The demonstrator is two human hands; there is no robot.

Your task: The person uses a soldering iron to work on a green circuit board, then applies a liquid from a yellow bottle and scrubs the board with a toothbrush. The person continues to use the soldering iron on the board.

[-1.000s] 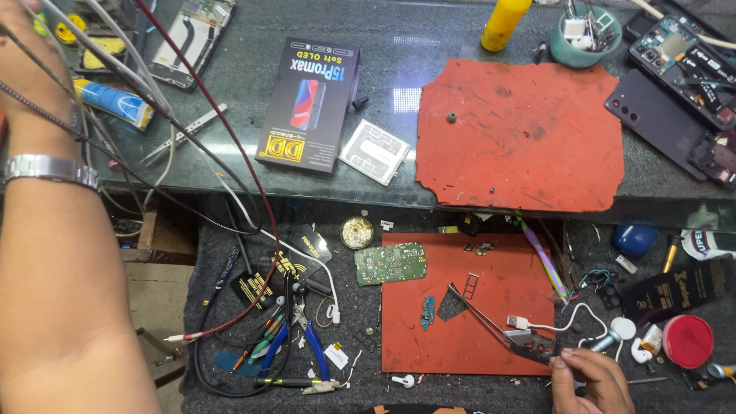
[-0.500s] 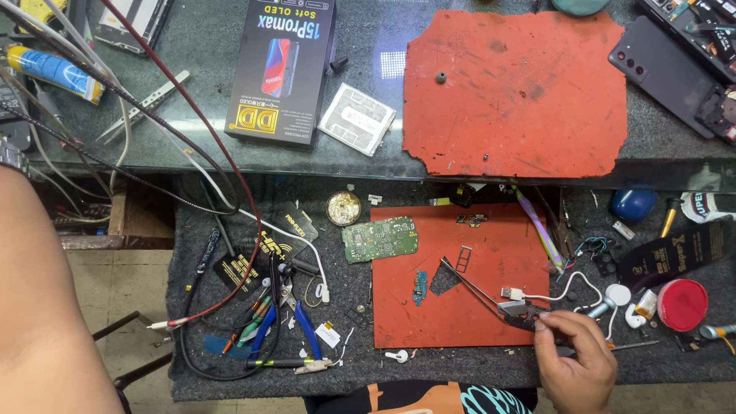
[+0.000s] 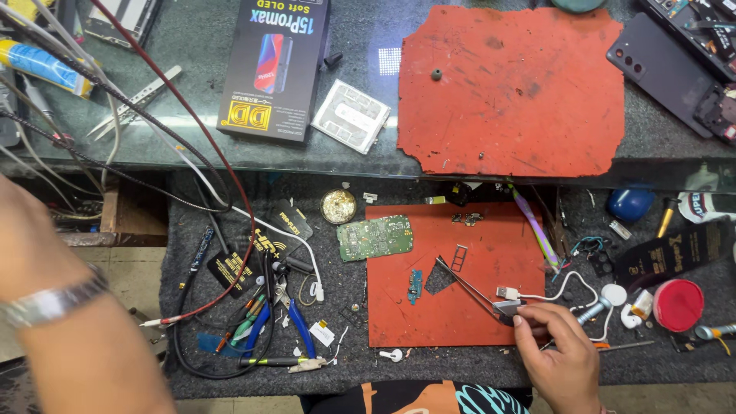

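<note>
Right hand (image 3: 563, 354) is gripping tweezers (image 3: 469, 287) low on the red mat (image 3: 491, 253), their long axis pointing up-left toward the green board (image 3: 375, 238); left hand's (image 3: 23, 230) grip cannot be told.

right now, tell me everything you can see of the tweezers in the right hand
The tweezers are slim, dark metal with two long arms tapering to fine tips. They lie at a low slant over the lower red mat, tips toward the upper left near a small dark triangular scrap. The right hand pinches their rear end, beside a white cable plug.
</note>
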